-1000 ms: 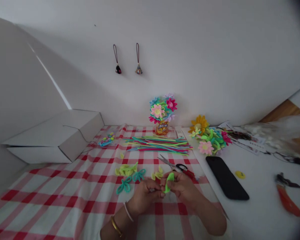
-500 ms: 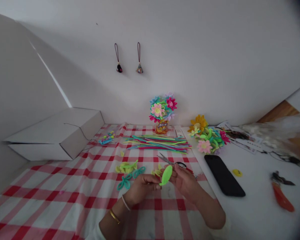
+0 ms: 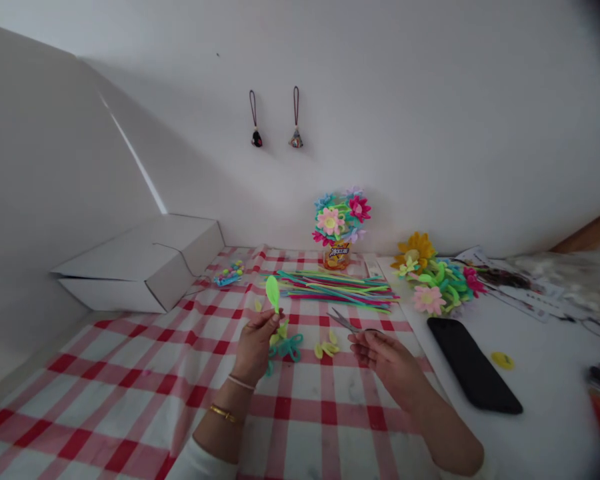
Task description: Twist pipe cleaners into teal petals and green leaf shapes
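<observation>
In the head view, my left hand [image 3: 253, 343] pinches the stem of a bright green leaf shaped from pipe cleaner [image 3: 273, 293], holding it upright above the cloth. My right hand [image 3: 386, 359] is at the scissors [image 3: 345, 321], its loosely spread fingers hiding part of the handles; no grip on them shows. Between my hands lie several small pale yellow petals [image 3: 326, 346]. Teal pipe-cleaner loops [image 3: 291, 347] rest just right of my left hand, partly covered by it.
Behind is a pile of coloured pipe cleaners [image 3: 337, 291], with a pot of pipe-cleaner flowers [image 3: 337, 255] beyond. A flower bunch [image 3: 443, 283], a black phone [image 3: 473, 365] and a yellow disc [image 3: 503, 361] lie right. At left stands a white box [image 3: 125, 263].
My left hand has carried the green leaf up and left, away from my right hand. My right hand has left the leaf and moved to the scissors' handles. The view has shifted left.
</observation>
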Tool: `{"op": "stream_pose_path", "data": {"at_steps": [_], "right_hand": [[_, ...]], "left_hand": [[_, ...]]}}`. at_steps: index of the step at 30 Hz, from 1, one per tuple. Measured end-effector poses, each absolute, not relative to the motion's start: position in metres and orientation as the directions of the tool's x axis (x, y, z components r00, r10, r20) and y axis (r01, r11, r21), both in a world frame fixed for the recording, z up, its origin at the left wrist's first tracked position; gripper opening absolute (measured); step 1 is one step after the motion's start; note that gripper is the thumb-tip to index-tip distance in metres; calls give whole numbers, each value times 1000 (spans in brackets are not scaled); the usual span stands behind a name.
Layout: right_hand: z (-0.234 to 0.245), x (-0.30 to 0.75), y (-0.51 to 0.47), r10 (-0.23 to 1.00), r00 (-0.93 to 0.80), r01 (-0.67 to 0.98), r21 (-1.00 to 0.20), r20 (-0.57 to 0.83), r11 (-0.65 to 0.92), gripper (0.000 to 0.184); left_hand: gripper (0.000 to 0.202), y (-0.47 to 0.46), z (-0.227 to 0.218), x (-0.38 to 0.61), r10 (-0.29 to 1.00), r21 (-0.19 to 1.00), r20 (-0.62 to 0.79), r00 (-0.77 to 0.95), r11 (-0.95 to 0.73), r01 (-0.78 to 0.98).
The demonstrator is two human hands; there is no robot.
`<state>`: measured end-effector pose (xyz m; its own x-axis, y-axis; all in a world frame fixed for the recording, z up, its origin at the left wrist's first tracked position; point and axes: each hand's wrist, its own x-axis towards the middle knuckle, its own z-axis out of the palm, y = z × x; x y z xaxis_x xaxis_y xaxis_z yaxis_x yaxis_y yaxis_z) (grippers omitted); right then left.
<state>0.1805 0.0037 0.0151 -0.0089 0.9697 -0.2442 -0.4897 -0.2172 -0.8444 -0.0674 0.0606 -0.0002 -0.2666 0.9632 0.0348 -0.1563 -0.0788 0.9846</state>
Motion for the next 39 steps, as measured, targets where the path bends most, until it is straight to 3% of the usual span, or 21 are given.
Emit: {"op": "stream_pose_path", "data": {"at_steps": [6,8,11,13,15,18,20,22,26,29,35,39], "right_hand": [[18,181,3,981,31,-364,-916,-193,-169,24],[22,183,0,988,45,-208,-969,-145,-133,26],[33,196,-6,994,106,174,-984,-9,-28,29],[42,214,-11,971,218,470,-882,103,-12,31],[48,237,-13,924,329,698,-709,192,-101,36],[51,274,-13,901,394,875,-373,180,-308,47],[48,296,-12,888,455,882,-169,63,-440,54],[42,313,-9,847,528,844,-70,-62,-532,62],[28,332,-4,784,587,790,-68,-203,-609,68],[21,338,0,775,595,778,-91,-212,-622,69],[14,343,8,757,617,766,-57,-215,-640,70],[14,340,11,750,638,756,-40,-175,-653,78]], "left_hand": [[25,69,1,-99,899,945,121,-420,25,326],[18,69,3,-105,894,875,142,-426,87,476],[13,66,7,-105,902,744,162,-399,154,650],[14,63,10,-102,916,673,165,-366,167,721],[17,61,12,-99,932,600,157,-327,172,781],[24,60,12,-97,950,423,145,-276,193,886],[25,61,10,-97,941,383,201,-271,179,906],[26,62,6,-96,901,433,336,-274,110,895],[22,57,4,-83,767,537,619,-169,-255,804],[13,43,8,-65,706,480,708,31,-512,712],[13,12,20,-28,640,431,605,474,-764,480],[17,-9,22,-9,542,494,312,780,-794,354]]}}
